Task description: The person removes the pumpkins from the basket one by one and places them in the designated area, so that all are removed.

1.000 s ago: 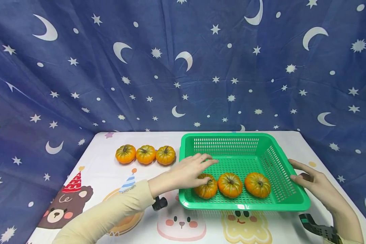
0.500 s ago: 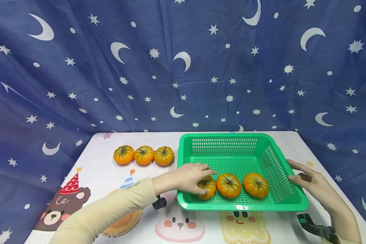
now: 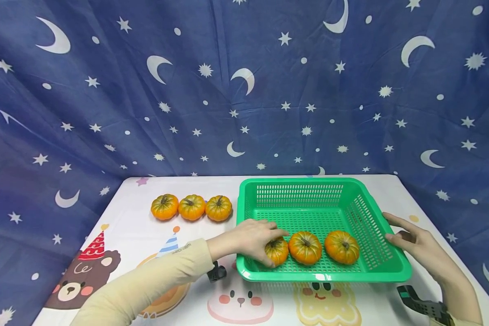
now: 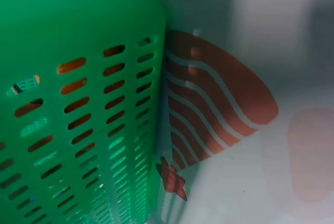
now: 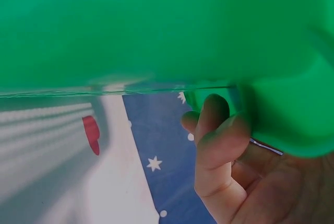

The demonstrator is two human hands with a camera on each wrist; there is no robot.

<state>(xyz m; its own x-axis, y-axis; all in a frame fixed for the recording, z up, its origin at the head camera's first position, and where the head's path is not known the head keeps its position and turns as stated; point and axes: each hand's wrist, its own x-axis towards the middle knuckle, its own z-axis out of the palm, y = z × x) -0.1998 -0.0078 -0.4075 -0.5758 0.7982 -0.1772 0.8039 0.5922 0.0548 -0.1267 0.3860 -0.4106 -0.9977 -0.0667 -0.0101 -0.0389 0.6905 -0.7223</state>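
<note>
Pumpkin, orange with green streaks (image 3: 278,253): one, lower centre of the head view, in the near left corner of a green basket (image 3: 323,276). Left hand (image 3: 253,239): curled about it, thumb on the near side, fingers on the far side, parted only by the fruit's width; palm down, forearm slanting from the lower left over the basket's left rim. Whether the fruit is lifted, cannot tell.

Two pumpkins more (image 3: 305,248): just beside, making a row along the near side, apparently lined up on purpose.

Right hand (image 3: 417,242): right of frame, at the basket's right rim, fingers bent in a loose hold, forearm rising from the lower right; presumably there to steady the basket.

Three further pumpkins (image 3: 192,208): side by side on the white tablecloth (image 3: 285,310), left of centre, apparently kept as a separate row.

Curtain, blue, moons and stars (image 3: 212,113): behind, filling the upper frame.
</note>
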